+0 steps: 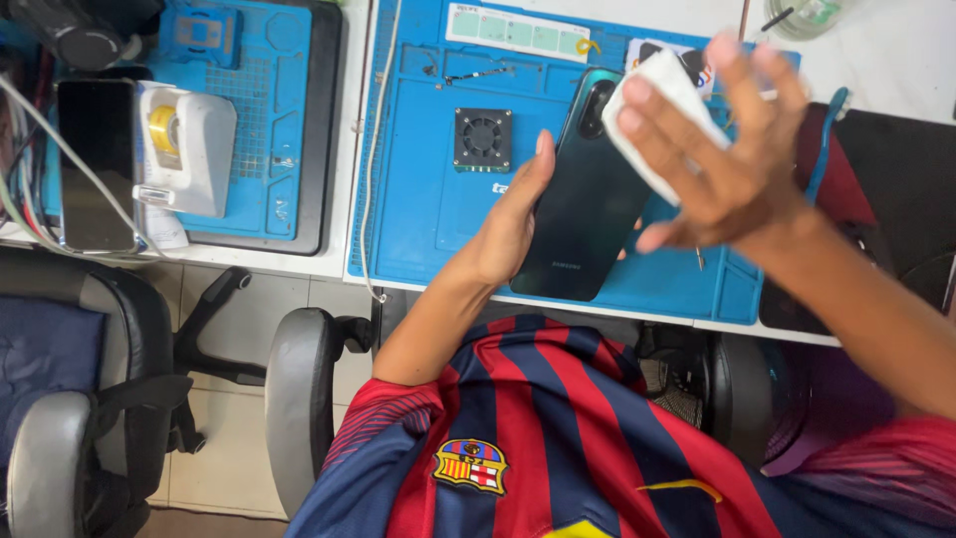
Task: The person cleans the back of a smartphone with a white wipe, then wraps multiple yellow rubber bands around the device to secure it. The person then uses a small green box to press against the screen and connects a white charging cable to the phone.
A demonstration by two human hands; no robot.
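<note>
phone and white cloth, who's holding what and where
Left hand grips the dark phone by its long side edges, back facing up. Right hand presses the white cloth at the camera end.

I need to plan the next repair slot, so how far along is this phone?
Already done: the dark phone has its back cover on. In hand: the left hand holds it back-up while the right hand presses a white cloth by the camera. Left: the lower back; whether it is clean cannot be told.

The phone (583,204) is held above the mat (418,199) on the counter (339,261), left hand (513,224) at its left edge, right hand (722,149) with a cloth (657,110) over its top right. A small fan (483,138) lies left of the phone; further left, what seems a tape dispenser (184,149) sits on a second mat (264,120).
</note>
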